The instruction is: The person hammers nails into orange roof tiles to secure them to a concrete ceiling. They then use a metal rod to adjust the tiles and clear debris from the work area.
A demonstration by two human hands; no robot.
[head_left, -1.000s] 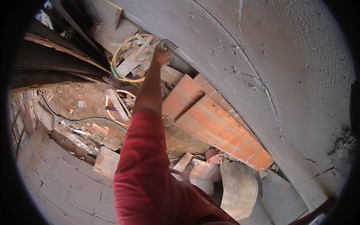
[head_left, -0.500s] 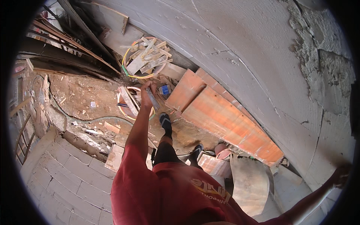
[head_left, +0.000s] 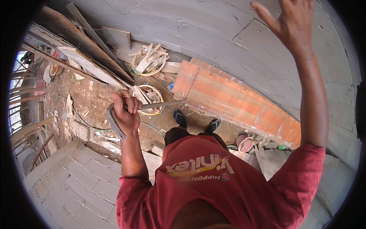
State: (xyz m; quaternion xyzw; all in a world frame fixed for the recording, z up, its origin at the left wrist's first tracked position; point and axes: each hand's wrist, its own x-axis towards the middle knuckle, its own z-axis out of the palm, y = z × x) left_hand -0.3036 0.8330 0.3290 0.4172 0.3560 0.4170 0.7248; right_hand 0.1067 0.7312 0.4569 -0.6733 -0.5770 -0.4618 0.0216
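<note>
My left hand (head_left: 129, 116) is closed around a crowbar (head_left: 164, 104) with a ribbed shaft. Its hooked end curves below my wrist, and its straight end points right, over the edge of the orange-brown boards (head_left: 232, 101). Up at the top right, my right hand (head_left: 296, 30) is raised with fingers spread and nothing in it. It is nearest to the grey block wall (head_left: 213, 28); whether it touches the wall I cannot tell. Fingertips of that hand are cut off by the picture's top edge.
Two round tubs, a far one (head_left: 134, 68) and a nearer one (head_left: 158, 111), hold wood scraps. Long planks (head_left: 82, 65) lean at the upper left. A hose (head_left: 85, 122) crosses the littered dirt floor. A low block wall (head_left: 82, 179) stands at lower left, and a pink bucket (head_left: 244, 143) behind my feet.
My left hand has risen from beside the nearer tub, bringing the crowbar up. The right hand has moved from the lower right to the top right, its fingers now spread.
</note>
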